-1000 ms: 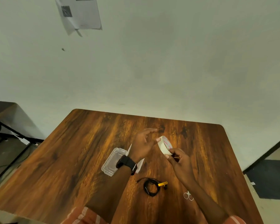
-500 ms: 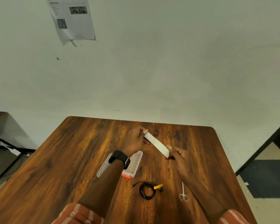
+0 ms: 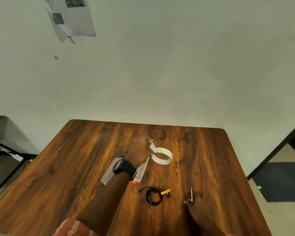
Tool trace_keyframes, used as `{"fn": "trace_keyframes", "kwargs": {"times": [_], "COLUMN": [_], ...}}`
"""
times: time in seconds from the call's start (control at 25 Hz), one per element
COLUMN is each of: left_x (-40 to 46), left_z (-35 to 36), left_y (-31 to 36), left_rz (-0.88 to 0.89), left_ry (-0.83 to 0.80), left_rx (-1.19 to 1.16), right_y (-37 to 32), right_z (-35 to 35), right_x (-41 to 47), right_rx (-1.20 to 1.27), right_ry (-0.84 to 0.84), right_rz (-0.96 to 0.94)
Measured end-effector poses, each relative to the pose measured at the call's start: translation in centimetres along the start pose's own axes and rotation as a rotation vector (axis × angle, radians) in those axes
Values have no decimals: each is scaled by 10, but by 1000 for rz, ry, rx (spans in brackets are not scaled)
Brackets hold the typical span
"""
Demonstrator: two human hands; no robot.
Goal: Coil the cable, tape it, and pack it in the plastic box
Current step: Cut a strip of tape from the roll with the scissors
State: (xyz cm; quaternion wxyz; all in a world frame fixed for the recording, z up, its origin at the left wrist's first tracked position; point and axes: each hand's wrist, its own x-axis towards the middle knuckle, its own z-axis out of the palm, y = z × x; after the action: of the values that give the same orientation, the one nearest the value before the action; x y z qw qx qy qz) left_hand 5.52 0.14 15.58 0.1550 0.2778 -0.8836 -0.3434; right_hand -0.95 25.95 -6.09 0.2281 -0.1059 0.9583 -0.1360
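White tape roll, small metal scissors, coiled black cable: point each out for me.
White tape roll (image 3: 167, 152): head view, outer band at its right side.
Small metal scissors (image 3: 191, 193): head view, the closed blades.
Coiled black cable (image 3: 149, 199): head view, left side of the coil.

Glossy dark-grained wooden table (image 3: 85, 164), clear smooth plastic box (image 3: 109, 174), matt white paper tape roll (image 3: 165, 153), metal scissors (image 3: 191, 195).

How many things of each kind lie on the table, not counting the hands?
Tape roll: 1
Plastic box: 1
Coiled cable: 1
Scissors: 1
Total: 4
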Motion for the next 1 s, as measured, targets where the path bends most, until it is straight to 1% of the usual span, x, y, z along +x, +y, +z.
{"fn": "trace_keyframes", "kwargs": {"times": [0.08, 0.16, 0.24, 0.28, 0.36, 0.48, 0.56, 0.6, 0.72, 0.8, 0.88, 1.0], "left_x": [0, 3, 5, 6, 6, 5, 5, 6, 10, 14, 17, 23], "left_z": [-3, -7, -12, -14, -17, -20, -22, -23, -30, -37, -44, -53], "left_y": [1, 0, 0, -2, -5, -6, -4, -4, -4, -4, -2, 4], "left_rz": [-6, -24, -39, -35, -3, 35, 53, 63, 129, 189, 240, 306], "left_ry": [-5, 7, 26, 33, 37, 45, 38, 26, 1, -28, -70, -111], "left_rx": [-49, -78, -70, -76, -108, -130, -147, -156, -152, -122, -68, 25], "right_y": [2, 2, 3, 3, 1, -3, -7, -10, -24, -39, -58, -86], "right_z": [14, 14, 12, 11, 2, -13, -16, -15, -10, -31, -63, -111], "right_x": [-1, 0, 6, 9, 12, 14, 11, 7, -6, -14, -18, -31], "right_rx": [-56, -28, -24, -7, 33, 46, 119, 227, 807, 1082, 1264, 1441], "right_ry": [85, 155, 176, 162, 79, -53, -103, -97, -39, -59, -95, -132], "right_rz": [-22, -28, -16, 16, 69, 73, 95, 97, 110, 75, 22, -129]}}
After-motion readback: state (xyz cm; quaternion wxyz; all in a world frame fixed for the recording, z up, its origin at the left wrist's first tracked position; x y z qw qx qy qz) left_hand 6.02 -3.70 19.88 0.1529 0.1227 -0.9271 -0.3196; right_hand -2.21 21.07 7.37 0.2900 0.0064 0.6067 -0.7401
